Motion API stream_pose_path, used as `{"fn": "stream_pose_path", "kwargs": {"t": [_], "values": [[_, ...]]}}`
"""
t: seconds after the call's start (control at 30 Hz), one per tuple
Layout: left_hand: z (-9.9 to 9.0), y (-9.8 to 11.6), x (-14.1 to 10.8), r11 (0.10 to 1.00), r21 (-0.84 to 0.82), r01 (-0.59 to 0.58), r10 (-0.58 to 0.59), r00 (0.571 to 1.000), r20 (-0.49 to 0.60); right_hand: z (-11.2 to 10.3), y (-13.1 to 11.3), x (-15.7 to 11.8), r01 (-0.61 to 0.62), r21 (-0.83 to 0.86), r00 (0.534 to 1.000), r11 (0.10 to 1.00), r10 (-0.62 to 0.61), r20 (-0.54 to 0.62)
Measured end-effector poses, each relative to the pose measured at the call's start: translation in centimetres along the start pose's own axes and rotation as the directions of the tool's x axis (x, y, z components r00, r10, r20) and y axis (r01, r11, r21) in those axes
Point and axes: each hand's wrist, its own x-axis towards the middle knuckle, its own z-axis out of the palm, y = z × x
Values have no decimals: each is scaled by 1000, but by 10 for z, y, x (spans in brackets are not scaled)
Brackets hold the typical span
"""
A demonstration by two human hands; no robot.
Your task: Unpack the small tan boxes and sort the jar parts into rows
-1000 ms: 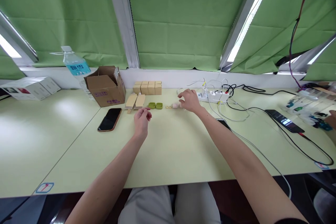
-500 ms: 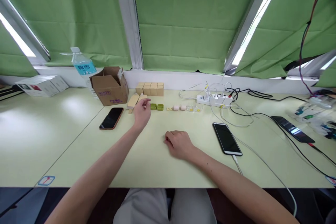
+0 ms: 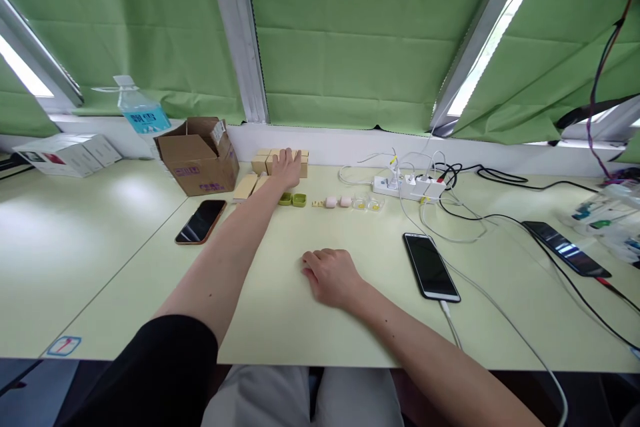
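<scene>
Head: blocks near carton; bottle behind.

Tan boxes are matt and smooth-faced, card or wood indistinguishable; green tubs look plastic, faintly shiny; small cups are clear, glossy plastic; the open carton is matt brown cardboard, the bottle thin transparent plastic. The bench has a smooth, pale, laminate-like top with a soft sheen; the white-edged phone and the orange-edged phone show dark, glossy glass faces, the power strip smooth white plastic. Curtains are matt green cloth with creases, the window post smooth grey metal, trousers soft-looking grey cloth, and the sleeve matt black cloth.
</scene>
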Motion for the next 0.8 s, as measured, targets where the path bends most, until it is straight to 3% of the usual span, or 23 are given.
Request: {"fn": "stream_pose_path", "kwargs": {"t": [0.23, 0.4, 0.57, 0.63, 0.73, 0.8], "values": [[12, -2, 18, 997, -59, -57, 57, 998, 1, -4, -1, 2, -5, 14, 999, 1000, 4, 33], [16, 6, 11, 988, -133, -75, 67, 996, -65, -2, -1, 4, -4, 10, 1000, 1000, 4, 23], [5, 21, -3, 967, -235, -102, 62, 983, -172, 3, 1, 3, 4, 26, 1000, 1000, -4, -29], [-3, 25, -17, 923, -361, -136, 49, 969, -241, 4, 3, 2, 13, 30, 999, 999, -11, -49], [-20, 24, -56, 769, -596, -233, 50, 950, -307, 4, 12, 1, 36, 43, 990, 998, -30, -134], [-32, 19, -94, 566, -765, -307, 140, 950, -278, 1, 24, -1, 33, 90, 965, 995, -9, -263]]}}
